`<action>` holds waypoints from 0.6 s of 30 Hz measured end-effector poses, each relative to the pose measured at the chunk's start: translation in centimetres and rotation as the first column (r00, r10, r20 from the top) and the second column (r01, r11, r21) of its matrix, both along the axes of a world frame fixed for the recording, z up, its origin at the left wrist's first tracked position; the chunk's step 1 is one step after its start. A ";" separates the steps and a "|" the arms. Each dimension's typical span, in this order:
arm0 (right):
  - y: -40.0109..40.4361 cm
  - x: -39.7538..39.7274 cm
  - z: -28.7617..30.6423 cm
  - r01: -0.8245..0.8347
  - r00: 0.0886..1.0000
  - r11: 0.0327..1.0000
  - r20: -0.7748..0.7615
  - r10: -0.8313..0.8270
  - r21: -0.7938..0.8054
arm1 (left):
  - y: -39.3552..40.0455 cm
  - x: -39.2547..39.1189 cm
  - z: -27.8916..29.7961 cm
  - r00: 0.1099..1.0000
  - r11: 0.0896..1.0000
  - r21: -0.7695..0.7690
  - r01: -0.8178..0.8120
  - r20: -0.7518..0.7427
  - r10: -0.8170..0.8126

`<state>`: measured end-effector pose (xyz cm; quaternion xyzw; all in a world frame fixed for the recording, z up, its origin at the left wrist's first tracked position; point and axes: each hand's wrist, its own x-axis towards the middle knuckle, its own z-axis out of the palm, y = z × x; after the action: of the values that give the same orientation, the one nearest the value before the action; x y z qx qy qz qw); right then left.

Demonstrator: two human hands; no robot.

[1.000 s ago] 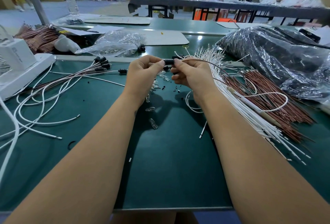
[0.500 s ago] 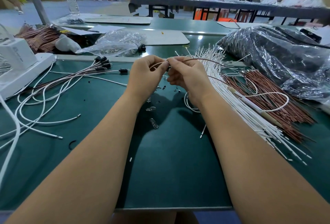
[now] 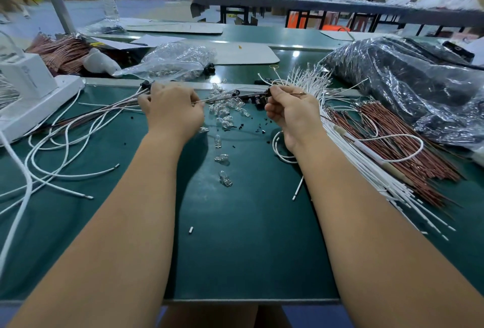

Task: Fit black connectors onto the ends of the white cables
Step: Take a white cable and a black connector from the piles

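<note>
- Connectors [image 3: 258,99], the little black ones, sit in a small heap on the green worktop [image 3: 248,236], just beside the right hand [image 3: 289,113].
- Right hand's grip is pinched on a thin wire [image 3: 230,97] with a black connector at its fingertips.
- Left hand [image 3: 171,110] is curled, pinching the same wire's other end.
- White cables [image 3: 348,149] lie bundled to the right, next to brown wires [image 3: 408,149].
- Clear bulbs [image 3: 225,115] are scattered between the hands.
</note>
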<state>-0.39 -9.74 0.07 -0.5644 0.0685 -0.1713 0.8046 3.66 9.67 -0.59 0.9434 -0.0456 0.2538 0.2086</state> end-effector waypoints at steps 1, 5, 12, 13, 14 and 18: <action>0.0 0.0 0.0 -0.021 1.000 0.999 -0.002 0.021 -0.026 | -0.2 -0.1 0.0 1.000 1.000 -0.007 0.012 0.009 -0.012; 0.4 0.0 -0.2 -0.133 0.991 0.973 -0.004 0.135 -0.189 | -1.6 -0.9 0.4 0.938 0.947 -0.017 0.321 0.141 -0.316; 0.5 -0.1 -0.2 -0.163 0.986 0.938 -0.012 0.167 -0.306 | -2.9 -1.1 0.6 0.842 0.856 -0.011 0.516 0.191 -0.505; 0.4 -0.2 -0.1 -0.145 0.989 0.949 -0.005 0.149 -0.281 | -2.5 -0.9 0.5 0.855 0.867 -0.025 0.498 0.184 -0.485; 0.3 -0.1 -0.1 -0.131 0.991 0.957 0.002 0.136 -0.259 | -2.2 -0.7 0.4 0.867 0.877 -0.042 0.478 0.180 -0.464; 0.2 -0.2 -0.1 -0.154 0.987 0.951 0.004 0.162 -0.269 | -2.5 -1.0 0.2 0.875 0.874 -0.106 0.474 0.167 -0.454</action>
<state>-0.63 -9.56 0.01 -0.6692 -0.0112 -0.1215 0.7330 2.66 7.17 -0.40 0.8676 -0.2668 0.2629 0.3270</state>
